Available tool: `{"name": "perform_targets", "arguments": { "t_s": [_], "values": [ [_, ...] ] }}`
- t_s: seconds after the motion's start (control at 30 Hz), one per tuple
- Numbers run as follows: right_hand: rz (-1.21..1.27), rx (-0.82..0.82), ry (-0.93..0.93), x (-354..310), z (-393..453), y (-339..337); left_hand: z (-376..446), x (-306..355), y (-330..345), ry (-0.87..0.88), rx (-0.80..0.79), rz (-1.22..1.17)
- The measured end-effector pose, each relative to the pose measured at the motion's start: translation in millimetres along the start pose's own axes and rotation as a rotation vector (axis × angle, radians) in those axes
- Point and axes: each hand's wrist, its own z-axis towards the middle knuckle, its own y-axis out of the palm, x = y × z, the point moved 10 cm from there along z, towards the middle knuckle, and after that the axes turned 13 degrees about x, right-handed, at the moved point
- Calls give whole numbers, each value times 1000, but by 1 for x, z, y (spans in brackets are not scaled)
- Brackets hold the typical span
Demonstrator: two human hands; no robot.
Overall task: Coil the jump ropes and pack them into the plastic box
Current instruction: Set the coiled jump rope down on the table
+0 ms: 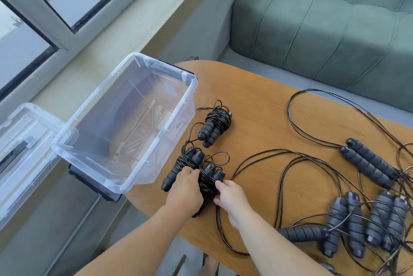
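in the head view both hands work a coiled rope (209,180) at the near left of the tabletop (263,105): the left hand (186,190) has its fingers curled over the bundle's left side and the right hand (230,195) pinches its right side. two more bundles (215,125) lie just beside the clear box (125,123), which overhangs the tabletop's left edge with its lid (24,141) further left. loose ropes (362,186) sprawl well apart to the right.

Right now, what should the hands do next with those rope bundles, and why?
Probably lift the two coiled black rope bundles into the clear plastic box: the left hand and right hand hold them, the box is empty, and a third coiled bundle waits nearby.
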Motion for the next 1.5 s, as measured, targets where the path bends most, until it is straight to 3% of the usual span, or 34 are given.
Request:
{"name": "perform_targets", "arguments": {
  "t_s": [0.13,0.47,0.77,0.93,1.07,1.13,1.5],
  "values": [
    [-127,8,-73,-2,1,1,-2,-2,-4,10,59,27],
    [-156,30,-63,-8,5,-15,-6,4,-12,-49,187,11],
    [-117,63,-102,-14,-12,-58,-10,57,-12,102,272,21],
    [-231,96,-288,-25,-24,-122,-26,114,21,171,134,-70],
    [-483,254,-471,-25,-34,-204,-47,146,59,115,-45,-98],
    [-515,345,-474,-13,-36,-245,-61,162,79,134,-116,-95],
    [-139,820,-433,7,-43,-450,-107,306,133,354,-204,-155]
  ]
}}
